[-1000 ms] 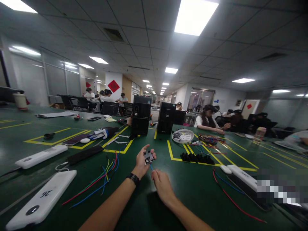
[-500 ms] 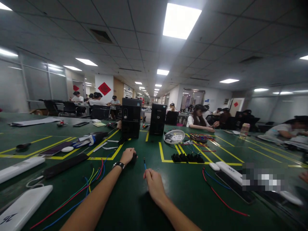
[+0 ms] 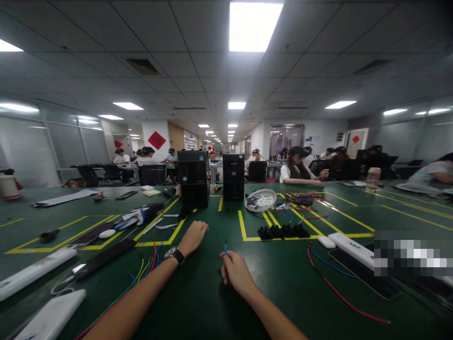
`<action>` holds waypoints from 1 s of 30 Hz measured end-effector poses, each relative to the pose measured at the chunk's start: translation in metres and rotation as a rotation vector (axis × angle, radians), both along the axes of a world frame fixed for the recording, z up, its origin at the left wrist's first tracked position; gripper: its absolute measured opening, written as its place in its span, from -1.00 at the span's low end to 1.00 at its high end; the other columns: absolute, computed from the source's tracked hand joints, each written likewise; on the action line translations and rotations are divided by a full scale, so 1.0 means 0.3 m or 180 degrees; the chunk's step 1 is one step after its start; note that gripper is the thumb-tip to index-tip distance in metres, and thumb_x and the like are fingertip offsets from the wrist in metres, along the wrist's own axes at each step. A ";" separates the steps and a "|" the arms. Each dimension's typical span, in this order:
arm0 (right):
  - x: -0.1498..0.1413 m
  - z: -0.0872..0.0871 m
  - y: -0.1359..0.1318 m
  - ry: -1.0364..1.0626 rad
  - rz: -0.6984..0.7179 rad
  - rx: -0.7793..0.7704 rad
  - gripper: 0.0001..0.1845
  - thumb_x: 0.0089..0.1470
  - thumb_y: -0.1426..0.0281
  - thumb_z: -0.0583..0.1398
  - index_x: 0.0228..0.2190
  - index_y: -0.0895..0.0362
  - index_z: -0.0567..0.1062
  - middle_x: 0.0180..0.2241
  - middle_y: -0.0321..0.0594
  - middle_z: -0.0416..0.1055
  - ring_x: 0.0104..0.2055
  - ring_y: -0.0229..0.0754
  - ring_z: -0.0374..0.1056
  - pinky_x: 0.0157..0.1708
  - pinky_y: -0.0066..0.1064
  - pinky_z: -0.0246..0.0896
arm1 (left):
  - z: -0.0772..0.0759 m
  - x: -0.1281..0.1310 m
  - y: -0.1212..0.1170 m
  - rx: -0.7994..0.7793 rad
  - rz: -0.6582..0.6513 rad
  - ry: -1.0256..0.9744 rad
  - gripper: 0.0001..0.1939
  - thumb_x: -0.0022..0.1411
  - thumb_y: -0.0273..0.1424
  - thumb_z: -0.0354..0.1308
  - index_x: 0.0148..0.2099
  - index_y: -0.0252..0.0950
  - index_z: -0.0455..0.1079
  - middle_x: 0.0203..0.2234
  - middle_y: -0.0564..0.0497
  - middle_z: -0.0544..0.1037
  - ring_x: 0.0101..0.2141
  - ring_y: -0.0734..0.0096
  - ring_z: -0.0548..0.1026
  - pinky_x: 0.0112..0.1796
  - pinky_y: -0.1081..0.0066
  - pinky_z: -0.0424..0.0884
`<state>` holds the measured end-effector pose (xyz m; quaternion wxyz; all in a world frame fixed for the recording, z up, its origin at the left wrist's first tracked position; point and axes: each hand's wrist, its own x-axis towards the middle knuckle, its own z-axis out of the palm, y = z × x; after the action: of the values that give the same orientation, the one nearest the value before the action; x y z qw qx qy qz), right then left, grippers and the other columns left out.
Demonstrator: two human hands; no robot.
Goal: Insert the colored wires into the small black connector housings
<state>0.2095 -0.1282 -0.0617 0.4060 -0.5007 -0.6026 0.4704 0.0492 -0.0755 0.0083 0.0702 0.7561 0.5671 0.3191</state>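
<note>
My right hand (image 3: pixel 238 271) pinches a short blue wire (image 3: pixel 225 247); its dark tip sticks up above the thumb and forefinger. Ahead and to the left, my left hand (image 3: pixel 193 237), with a watch (image 3: pixel 174 255) at the wrist, hovers low over the green table, fingers curled down. Whatever those fingers hold, if anything, is hidden behind the hand. Loose red, blue, green and yellow wires (image 3: pixel 144 270) lie beside and partly under my left forearm. Beyond my right hand, a row of small black pieces (image 3: pixel 283 232) sits along a yellow tape line.
Two black boxes (image 3: pixel 233 177) stand at the table's middle. A white basket (image 3: pixel 261 200) and a wire bundle (image 3: pixel 300 198) lie right of them. Red wire (image 3: pixel 339 288), white power banks (image 3: pixel 350 249) and phones rest at the sides. A person (image 3: pixel 297 170) sits across the table.
The view has shifted slightly. My left hand has turned, and the dark thing seen under its fingers is out of sight. My right hand still pinches the blue wire.
</note>
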 end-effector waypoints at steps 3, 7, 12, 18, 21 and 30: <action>0.000 -0.005 -0.009 -0.0058 0.0127 0.0189 -0.67 0.19 0.36 -0.11 -0.20 0.21 0.37 -0.71 -0.41 0.25 -0.72 -0.34 0.19 -0.70 -0.58 -0.01 | -0.071 0.085 -0.061 -0.0618 -0.0845 -0.0325 -0.49 0.30 -0.10 -0.21 -0.37 -0.35 0.42 -0.47 -0.04 0.52 -0.41 0.40 0.47 -0.35 0.41 0.35; 0.017 0.017 -0.054 -0.0569 0.0335 0.0899 -0.64 0.21 0.36 -0.10 -0.33 0.19 0.46 -0.58 -0.28 0.41 -0.59 -0.32 0.32 -0.54 -0.55 0.13 | -0.119 0.128 -0.130 -0.1388 -0.1273 -0.0987 -0.46 0.21 0.01 -0.19 -0.35 -0.35 0.37 -0.64 0.00 0.47 -0.59 0.37 0.43 -0.54 0.44 0.28; 0.118 0.088 -0.110 -0.1727 0.0028 0.2001 -0.71 0.17 0.38 0.02 -0.28 0.14 0.53 -0.29 -0.14 0.50 -0.18 -0.15 0.37 -0.14 -0.42 0.13 | -0.033 -0.041 -0.117 -0.1164 -0.0553 -0.1458 -0.50 0.13 0.04 -0.12 -0.34 -0.33 0.29 -0.52 -0.06 0.53 -0.64 0.40 0.42 -0.61 0.44 0.28; 0.405 0.142 -0.116 -0.2592 -0.0926 0.1425 -0.75 0.14 0.41 0.05 -0.30 0.17 0.52 -0.27 -0.08 0.48 -0.17 -0.12 0.36 -0.16 -0.39 0.14 | -0.033 -0.396 -0.113 -0.1668 0.0262 0.0084 -0.58 0.09 -0.03 -0.10 -0.34 -0.30 0.31 -0.66 -0.04 0.48 -0.69 0.22 0.42 -0.65 0.35 0.26; 0.579 0.138 -0.129 -0.3154 -0.1565 0.1126 -0.77 0.14 0.42 0.04 -0.30 0.20 0.49 -0.26 -0.03 0.45 -0.16 -0.08 0.34 -0.19 -0.36 0.16 | -0.101 -0.510 -0.116 -0.0995 0.0231 0.0586 -0.67 0.07 -0.13 -0.05 -0.41 -0.29 0.34 -0.47 -0.16 0.53 -0.41 0.11 0.52 -0.37 0.26 0.37; 0.856 0.095 -0.095 -0.3621 -0.2215 0.0201 -0.69 0.21 0.39 -0.02 -0.19 0.28 0.45 -0.13 0.16 0.32 -0.06 0.07 0.29 -0.21 -0.20 0.19 | -0.092 -0.401 -0.096 -0.0068 0.0516 0.0979 -0.41 -0.07 0.06 0.05 -0.10 -0.24 0.38 -0.56 -0.08 0.46 -0.48 -0.03 0.44 -0.35 0.05 0.31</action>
<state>0.4662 -0.1567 -0.0331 0.1675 -0.8240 -0.5396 -0.0433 -0.0710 -0.1045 -0.0193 -0.0353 0.7470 0.6337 0.1981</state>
